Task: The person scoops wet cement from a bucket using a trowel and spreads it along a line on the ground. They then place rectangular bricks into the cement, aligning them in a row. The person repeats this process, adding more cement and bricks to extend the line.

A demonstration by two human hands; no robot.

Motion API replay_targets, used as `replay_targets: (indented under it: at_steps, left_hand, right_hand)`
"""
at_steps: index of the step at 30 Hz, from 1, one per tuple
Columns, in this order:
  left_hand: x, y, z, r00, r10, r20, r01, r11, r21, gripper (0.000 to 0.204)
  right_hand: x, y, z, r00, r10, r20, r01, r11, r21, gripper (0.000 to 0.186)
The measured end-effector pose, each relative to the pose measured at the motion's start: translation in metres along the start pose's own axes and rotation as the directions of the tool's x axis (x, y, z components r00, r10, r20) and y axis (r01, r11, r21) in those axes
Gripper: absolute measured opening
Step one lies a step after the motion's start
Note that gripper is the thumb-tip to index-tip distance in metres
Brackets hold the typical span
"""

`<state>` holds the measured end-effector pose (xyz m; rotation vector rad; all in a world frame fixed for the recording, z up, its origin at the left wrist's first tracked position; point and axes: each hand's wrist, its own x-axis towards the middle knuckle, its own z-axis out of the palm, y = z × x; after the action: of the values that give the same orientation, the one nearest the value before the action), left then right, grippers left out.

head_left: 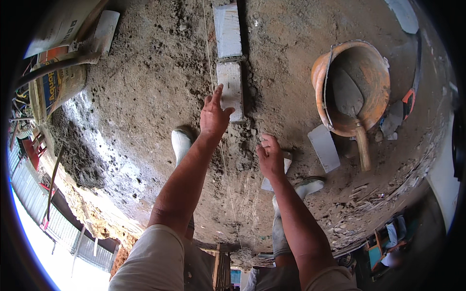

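Note:
Two pale grey blocks lie end to end in a line on the soil: the far block (227, 31) and the near block (229, 77). My left hand (215, 114) rests at the left side of the near block, index finger stretched along it and thumb out toward its near end. A thin string (224, 162) runs along the row's left side and passes by that hand. Nearer to me, my right hand (271, 157) hovers over the ground with its fingers loosely bent and apart, and nothing shows in it. Partly hidden behind it is a pale piece (266, 185).
At right stands an orange bucket (318, 89) with a trowel (362, 140) leaning in it; a flat pale slab (324, 148) lies beside it. A tub (68, 89) is at far left, near a wet mortar heap (80, 160). My boots (181, 141) straddle the string.

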<state>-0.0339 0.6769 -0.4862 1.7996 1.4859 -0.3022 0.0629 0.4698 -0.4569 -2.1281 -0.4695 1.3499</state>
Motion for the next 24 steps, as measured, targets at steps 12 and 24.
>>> replay_targets:
  at_steps: [12,24]
  left_hand:
    - [0.020,-0.018,0.018,0.993,0.110,0.049,-0.116,0.981,0.158,0.091]
    - [-0.007,-0.029,0.013,0.942,-0.067,-0.330,0.015,0.987,-0.158,0.095]
  right_hand:
    - [-0.036,0.009,0.005,0.996,0.063,0.061,-0.062,0.998,-0.025,0.032]
    - [-0.027,-0.028,-0.025,0.982,-0.180,-0.063,0.153,0.940,-0.305,0.036]
